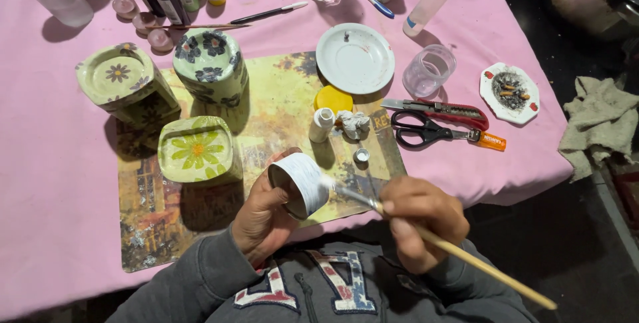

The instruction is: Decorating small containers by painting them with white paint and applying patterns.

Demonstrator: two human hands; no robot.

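L hand [261, 220] grips white can [301, 183]; R hand [417, 220] w/ paintbrush [426, 233] touching it.

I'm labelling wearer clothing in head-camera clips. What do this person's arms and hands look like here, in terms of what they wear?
Both hands are bare: no gloves, rings or watch show on the left hand or the right hand. Both arms are covered to the wrist by the grey sleeves of a zip-up sweatshirt, soft and slightly creased. Its chest carries large white appliqué letters with red and blue edging.
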